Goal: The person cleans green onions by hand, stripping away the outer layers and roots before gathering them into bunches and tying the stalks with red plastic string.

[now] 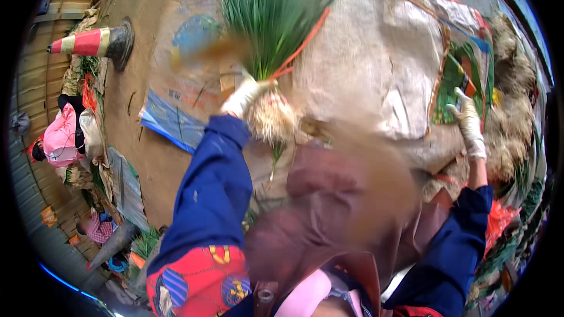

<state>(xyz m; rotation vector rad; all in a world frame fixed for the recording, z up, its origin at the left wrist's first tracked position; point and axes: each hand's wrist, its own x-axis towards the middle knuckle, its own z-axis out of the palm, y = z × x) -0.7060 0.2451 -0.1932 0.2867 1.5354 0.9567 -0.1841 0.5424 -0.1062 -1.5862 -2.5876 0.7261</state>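
My left hand (245,95), in a white glove, is closed round a bunch of green onions (264,35) at its pale lower stems. The long green leaves point away from me, and the tangled whitish roots (271,117) hang on my side of the hand. A red strip (305,38) lies along the bunch and crosses the stems beside my fingers. Off to the right, my right hand (468,118), gloved too, has its fingers apart with nothing seen in them. It is over the edge of a green printed bag (449,103), next to a pile of rooty bunches (508,123).
Pale woven sacking (364,53) covers the ground ahead. A brown apron (323,194) spans my lap, partly blurred by lens smears. A red-and-white traffic cone (88,42) lies far left. Beyond it, a person in pink (61,135) and another in checks (100,229) sit. A red plastic bag (499,220) lies right.
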